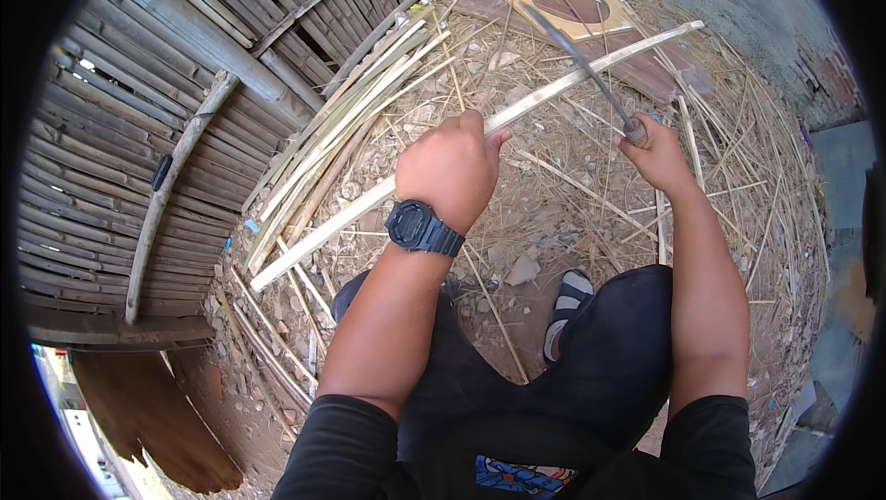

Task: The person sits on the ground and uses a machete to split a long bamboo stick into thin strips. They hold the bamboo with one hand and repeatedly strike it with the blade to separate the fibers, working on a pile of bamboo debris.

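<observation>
My left hand (449, 165), with a dark watch on its wrist, is wrapped round a long pale bamboo strip (543, 94). The strip slants from the lower left up to the far right. In my right hand (659, 154) is the wooden handle of a knife (591, 68) with a long, narrow, dark blade. That blade points up and to the left, crossing the strip beyond my left hand. Whether the blade touches the strip, I cannot tell.
A pile of split bamboo strips (343, 117) lies at the left beside a bamboo wall (138, 131). Loose strips and shavings litter the ground. At the far side, a tan board with a round hole (616, 17) rests on a reddish slab (637, 66). A brick wall (738, 11) stands behind.
</observation>
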Demonstrator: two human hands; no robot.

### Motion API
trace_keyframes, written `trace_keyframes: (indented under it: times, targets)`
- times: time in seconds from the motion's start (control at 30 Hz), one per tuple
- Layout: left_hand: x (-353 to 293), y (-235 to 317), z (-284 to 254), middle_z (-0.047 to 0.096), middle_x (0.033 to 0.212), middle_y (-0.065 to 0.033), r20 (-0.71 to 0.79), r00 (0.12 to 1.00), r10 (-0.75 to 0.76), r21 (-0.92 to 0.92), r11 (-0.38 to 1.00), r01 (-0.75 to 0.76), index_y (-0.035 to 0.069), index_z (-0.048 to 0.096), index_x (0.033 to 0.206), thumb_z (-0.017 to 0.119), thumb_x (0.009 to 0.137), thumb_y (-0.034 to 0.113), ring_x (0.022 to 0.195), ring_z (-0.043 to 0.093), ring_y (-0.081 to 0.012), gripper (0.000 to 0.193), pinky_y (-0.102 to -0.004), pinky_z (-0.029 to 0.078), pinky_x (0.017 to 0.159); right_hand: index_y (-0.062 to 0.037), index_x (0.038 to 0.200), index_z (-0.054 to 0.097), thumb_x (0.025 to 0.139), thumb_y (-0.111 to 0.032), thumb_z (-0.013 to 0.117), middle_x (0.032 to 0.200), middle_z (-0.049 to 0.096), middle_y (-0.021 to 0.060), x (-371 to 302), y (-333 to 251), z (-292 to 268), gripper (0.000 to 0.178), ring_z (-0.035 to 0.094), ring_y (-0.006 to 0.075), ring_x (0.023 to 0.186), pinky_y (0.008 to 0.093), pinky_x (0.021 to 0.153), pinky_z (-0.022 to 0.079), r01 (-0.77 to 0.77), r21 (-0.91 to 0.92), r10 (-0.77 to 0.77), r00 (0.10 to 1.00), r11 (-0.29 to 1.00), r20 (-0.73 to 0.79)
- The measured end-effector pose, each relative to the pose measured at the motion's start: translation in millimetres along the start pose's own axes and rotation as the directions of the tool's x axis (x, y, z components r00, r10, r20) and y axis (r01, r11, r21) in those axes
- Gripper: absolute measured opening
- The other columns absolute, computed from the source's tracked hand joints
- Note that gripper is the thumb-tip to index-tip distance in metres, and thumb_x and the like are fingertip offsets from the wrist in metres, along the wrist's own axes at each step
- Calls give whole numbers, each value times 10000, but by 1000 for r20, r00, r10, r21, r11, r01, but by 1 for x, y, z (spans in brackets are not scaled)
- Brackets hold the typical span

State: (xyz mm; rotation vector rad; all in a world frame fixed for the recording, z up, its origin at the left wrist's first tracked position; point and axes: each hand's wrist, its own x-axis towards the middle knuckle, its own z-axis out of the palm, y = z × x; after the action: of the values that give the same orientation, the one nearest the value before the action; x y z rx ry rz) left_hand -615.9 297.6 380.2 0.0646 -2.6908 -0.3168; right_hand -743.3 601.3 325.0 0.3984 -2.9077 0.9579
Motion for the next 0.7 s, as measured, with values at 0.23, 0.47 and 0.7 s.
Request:
trace_keyframes:
  times: [0.23,0.47,0.7]
  targets:
    - [-17,-9,-3,724,851,-149,50,998,-47,-40,998,49,63,661,922,671,969,411,755,724,-349,352,-464,578,656,-28,1133,682,882,-275,793,852,691,135,10,27,13,369,648,289,796,412,775,506,-77,85,75,997,993,24]
    - [-24,-13,2,727,849,-141,91,996,-27,-69,997,33,49,675,947,664,978,381,766,734,-339,334,-449,587,669,-26,1031,701,861,-280,819,769,660,114,-13,-29,11,328,639,197,741,382,717,498,173,-136,-146,971,975,190]
    - [-27,0,8,750,854,-90,85,996,-5,-21,1000,6,88,709,929,658,960,265,779,760,-264,187,-421,590,681,-29,1102,699,861,-267,827,825,690,111,-11,7,13,362,632,217,778,386,784,506,-263,75,250,957,962,145]
